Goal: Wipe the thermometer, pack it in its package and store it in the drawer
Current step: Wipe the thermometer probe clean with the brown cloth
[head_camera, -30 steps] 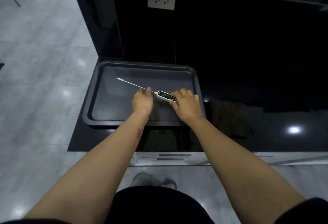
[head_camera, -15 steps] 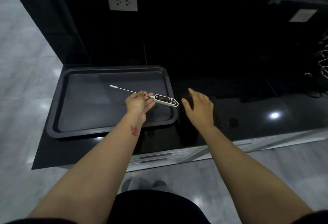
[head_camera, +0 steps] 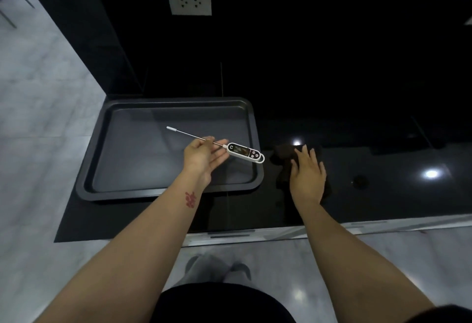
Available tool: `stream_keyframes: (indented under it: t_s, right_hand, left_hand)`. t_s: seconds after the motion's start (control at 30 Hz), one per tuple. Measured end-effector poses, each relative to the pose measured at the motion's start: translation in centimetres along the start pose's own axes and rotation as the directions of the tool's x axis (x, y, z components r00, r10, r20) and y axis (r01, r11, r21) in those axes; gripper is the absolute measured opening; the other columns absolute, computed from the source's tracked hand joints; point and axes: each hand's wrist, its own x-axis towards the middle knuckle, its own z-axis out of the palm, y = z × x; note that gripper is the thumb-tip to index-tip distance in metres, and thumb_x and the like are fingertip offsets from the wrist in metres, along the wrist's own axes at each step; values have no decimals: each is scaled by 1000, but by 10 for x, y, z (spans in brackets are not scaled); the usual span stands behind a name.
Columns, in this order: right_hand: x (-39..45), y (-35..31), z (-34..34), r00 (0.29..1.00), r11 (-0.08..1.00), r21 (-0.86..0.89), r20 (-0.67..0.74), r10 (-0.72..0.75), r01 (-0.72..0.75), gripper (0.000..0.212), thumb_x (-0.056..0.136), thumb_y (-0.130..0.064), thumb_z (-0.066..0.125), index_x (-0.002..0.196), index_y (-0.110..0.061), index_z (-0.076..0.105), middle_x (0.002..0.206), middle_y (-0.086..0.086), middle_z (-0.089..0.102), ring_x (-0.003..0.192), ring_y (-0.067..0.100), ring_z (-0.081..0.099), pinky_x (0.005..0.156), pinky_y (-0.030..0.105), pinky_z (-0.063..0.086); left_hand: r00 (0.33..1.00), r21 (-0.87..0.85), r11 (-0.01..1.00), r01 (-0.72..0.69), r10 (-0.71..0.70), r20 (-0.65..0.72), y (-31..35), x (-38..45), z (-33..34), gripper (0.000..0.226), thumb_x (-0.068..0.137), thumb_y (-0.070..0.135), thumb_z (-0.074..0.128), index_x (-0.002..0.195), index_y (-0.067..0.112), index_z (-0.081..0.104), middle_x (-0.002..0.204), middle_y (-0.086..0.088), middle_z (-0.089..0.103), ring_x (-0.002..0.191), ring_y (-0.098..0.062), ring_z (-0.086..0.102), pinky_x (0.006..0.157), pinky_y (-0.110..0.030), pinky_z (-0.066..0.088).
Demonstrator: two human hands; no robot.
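The white digital thermometer (head_camera: 242,152) has a long metal probe with a white tip cap pointing far left. My left hand (head_camera: 201,156) pinches the probe close to the body and holds it in the air over the right part of the dark baking tray (head_camera: 86,182). Just right of the tray, a dark brown cloth (head_camera: 282,154) lies crumpled on the black counter. My right hand (head_camera: 307,172) lies on top of the cloth with its fingers fairly straight, hiding much of it. No package is in view.
The glossy black counter (head_camera: 396,202) runs to the right, with a small dark round spot (head_camera: 359,181) on it. A white wall socket (head_camera: 189,1) sits on the black back wall. Pale drawer fronts (head_camera: 229,235) show under the counter's front edge. Grey floor lies to the left.
My right hand let go of the thermometer's body and moved right onto the dark cloth. My left hand now holds the thermometer alone, slightly raised over the tray. The view shifted right.
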Motion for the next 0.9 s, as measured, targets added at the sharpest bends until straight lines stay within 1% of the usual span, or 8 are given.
stream_keyframes:
  t_s: [0.03,0.1,0.17,0.33,0.43,0.57,0.77,0.9]
  right_hand:
    - [2,-2,-2,999,998,56,-27,32,-30,35,104,-21,44,135,-10,56,145,11,51,141,27,39,115,42,26]
    - [10,-11,-15,986,967,210,-60,157,-141,31,105,-24,43,127,-8,57,119,17,67,114,36,60,89,39,44]
    - [18,-23,-32,971,926,322,-66,231,-198,31,105,-31,39,123,-11,54,103,16,68,94,35,64,71,33,42]
    - [20,-80,-47,998,863,503,-12,58,-44,27,103,-30,45,116,-10,58,100,14,68,91,32,63,71,34,43]
    - [8,-111,-34,987,824,562,157,-18,-74,28,102,-36,44,116,-16,58,106,13,69,96,33,64,81,40,52]
    - [-12,-129,-28,963,724,656,267,39,-211,26,104,-35,43,111,-13,56,91,-1,62,77,5,57,56,10,41]
    - [-21,-129,-22,933,655,689,352,73,-311,25,104,-33,45,101,-13,59,87,-1,61,80,10,58,64,20,42]
    - [-20,-139,-29,869,737,569,493,49,-364,46,98,-54,43,106,-14,64,98,3,65,91,17,60,71,29,44]
  left_hand:
    - [1000,-2,1000,-3,3,-3,1,1,-1,13,104,10,44,94,9,51,92,-17,72,78,-26,72,71,-33,62]
    - [1000,1,1000,-16,16,-7,6,2,-4,14,104,10,43,92,9,51,92,-17,72,78,-26,72,70,-33,62]
    - [999,4,999,-32,32,-15,13,3,-6,15,104,10,43,91,10,51,92,-17,72,77,-26,72,69,-32,62]
    - [997,-6,998,-70,70,-8,26,2,-5,16,103,6,43,89,10,50,88,-18,71,72,-25,71,64,-31,63]
    - [996,-16,997,-82,82,23,29,-5,-1,16,102,3,43,89,9,50,86,-18,71,67,-24,71,55,-29,60]
    - [993,31,995,-100,98,62,31,-10,-7,13,102,6,47,90,9,53,92,-20,71,71,-26,72,54,-28,60]
    - [986,57,989,-138,131,106,38,-12,-26,14,102,14,50,89,12,46,93,-17,70,70,-29,73,56,-32,60]
    - [979,171,967,-188,170,113,42,-15,-26,11,102,15,51,93,11,47,85,-15,68,68,-29,72,56,-32,60]
